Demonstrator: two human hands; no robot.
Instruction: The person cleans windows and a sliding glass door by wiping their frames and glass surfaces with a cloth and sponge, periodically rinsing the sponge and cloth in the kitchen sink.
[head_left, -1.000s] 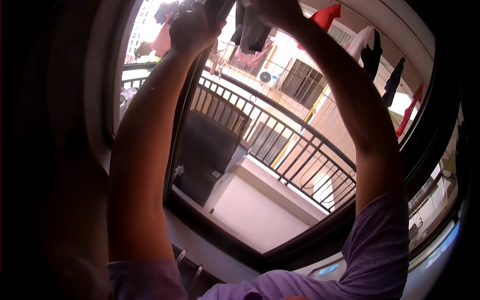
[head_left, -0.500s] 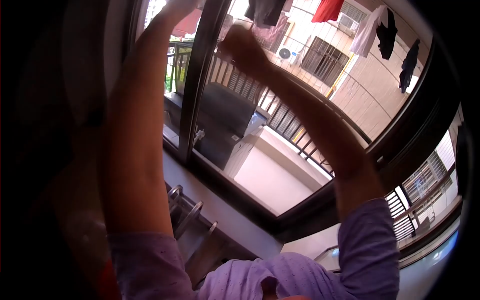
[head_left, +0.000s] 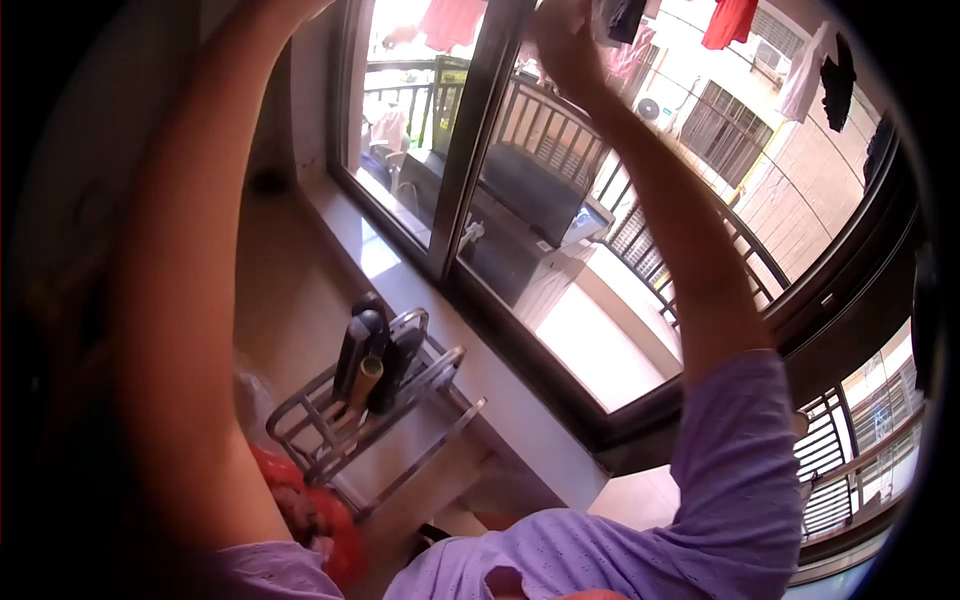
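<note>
Both my arms reach up in front of a dark-framed sliding window (head_left: pixel 447 225). My left forearm (head_left: pixel 215 150) runs up the left side, and the left hand is cut off by the top edge. My right hand (head_left: pixel 566 48) is raised at the top, in front of the window glass. Its fingers look curled, but they are dark and partly cut off; what they hold, if anything, I cannot make out. Close to it in view hang dark clothes (head_left: pixel 626 18) beyond the window.
Below stands a metal rack (head_left: pixel 300 425) holding dark-handled utensils (head_left: pixel 365 345), beside a red bag (head_left: pixel 335 535). A pale sill (head_left: pixel 520 435) runs under the window. Outside are a railing (head_left: pixel 560 125), a red garment (head_left: pixel 730 22) and a white garment (head_left: pixel 803 80).
The view has shifted, bringing the rack and red bag into sight. My left hand has gone beyond the top edge, and my right hand sits higher and further right in view.
</note>
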